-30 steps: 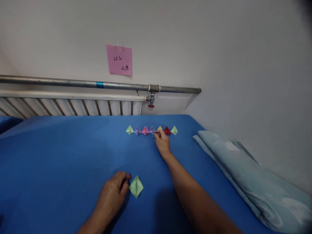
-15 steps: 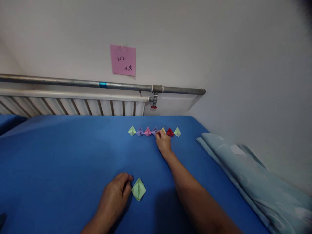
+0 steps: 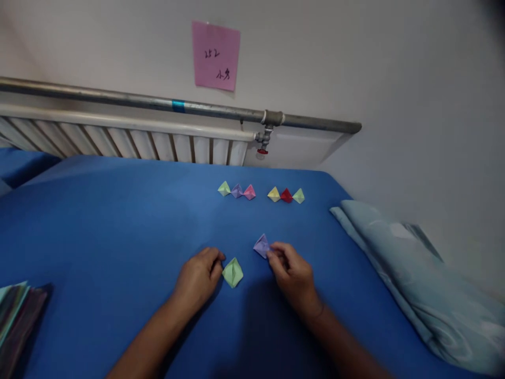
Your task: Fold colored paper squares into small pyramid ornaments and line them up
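Right grip (image 3: 294, 273) is pinching a purple folded paper (image 3: 261, 246); left grip (image 3: 199, 276), narrowly parted, is curving beside a green folded paper (image 3: 233, 272); a pink note (image 3: 215, 66) is showing "252".

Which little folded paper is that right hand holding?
The nearer purple one, pinched by the right hand. The other purple one sits farther back, between a green one and the pink one.

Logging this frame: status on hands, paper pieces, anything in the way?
Right hand pinching purple paper piece. Left hand beside near green piece, contact unclear. Six-piece row beyond, gap mid-row. Folded cloth at right, apart from both hands.
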`<action>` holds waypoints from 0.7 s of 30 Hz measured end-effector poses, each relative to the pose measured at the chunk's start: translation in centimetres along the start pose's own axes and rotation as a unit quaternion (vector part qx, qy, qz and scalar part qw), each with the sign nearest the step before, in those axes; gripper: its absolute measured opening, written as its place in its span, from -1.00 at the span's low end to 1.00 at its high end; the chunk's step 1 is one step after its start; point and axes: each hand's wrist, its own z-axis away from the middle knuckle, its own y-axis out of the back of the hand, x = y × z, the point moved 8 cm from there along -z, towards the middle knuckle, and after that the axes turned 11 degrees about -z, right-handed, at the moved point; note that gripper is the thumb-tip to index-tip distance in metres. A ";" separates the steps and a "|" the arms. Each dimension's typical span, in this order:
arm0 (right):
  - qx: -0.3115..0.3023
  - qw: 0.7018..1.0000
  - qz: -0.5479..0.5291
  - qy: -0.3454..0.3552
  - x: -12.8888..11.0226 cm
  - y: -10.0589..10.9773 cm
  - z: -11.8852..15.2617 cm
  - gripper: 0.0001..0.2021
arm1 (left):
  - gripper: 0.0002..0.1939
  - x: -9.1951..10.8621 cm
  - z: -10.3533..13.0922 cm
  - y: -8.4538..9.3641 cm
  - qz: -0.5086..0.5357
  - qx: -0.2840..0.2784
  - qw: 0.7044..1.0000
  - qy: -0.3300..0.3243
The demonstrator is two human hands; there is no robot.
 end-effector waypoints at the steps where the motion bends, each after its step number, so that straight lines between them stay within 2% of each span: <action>1: -0.003 1.000 -0.002 0.012 -0.8 0.0 0.0 -0.89 | -0.79 0.0 0.0 0.0 -0.008 0.000 1.000 0.000; 3: -0.049 0.998 -0.020 0.044 -2.7 -0.8 0.3 -0.92 | -0.79 0.1 0.0 0.1 -0.021 0.001 1.000 -0.003; 6: -0.154 0.980 -0.049 0.112 -5.8 -2.9 2.0 -0.91 | -0.79 0.2 0.0 0.2 -0.025 0.004 1.000 -0.007; 8: -0.184 0.973 -0.030 0.134 -6.6 -3.8 3.1 -0.93 | -0.79 0.1 0.0 0.2 -0.021 0.007 1.000 -0.007; 16: -0.226 0.964 0.015 0.140 -5.5 -5.9 3.9 -0.91 | -0.79 0.0 0.0 0.1 -0.017 0.008 1.000 -0.007; 21: -0.236 0.959 0.003 0.159 -5.9 -6.1 4.4 -0.89 | -0.79 0.0 0.0 0.2 -0.005 0.013 1.000 -0.004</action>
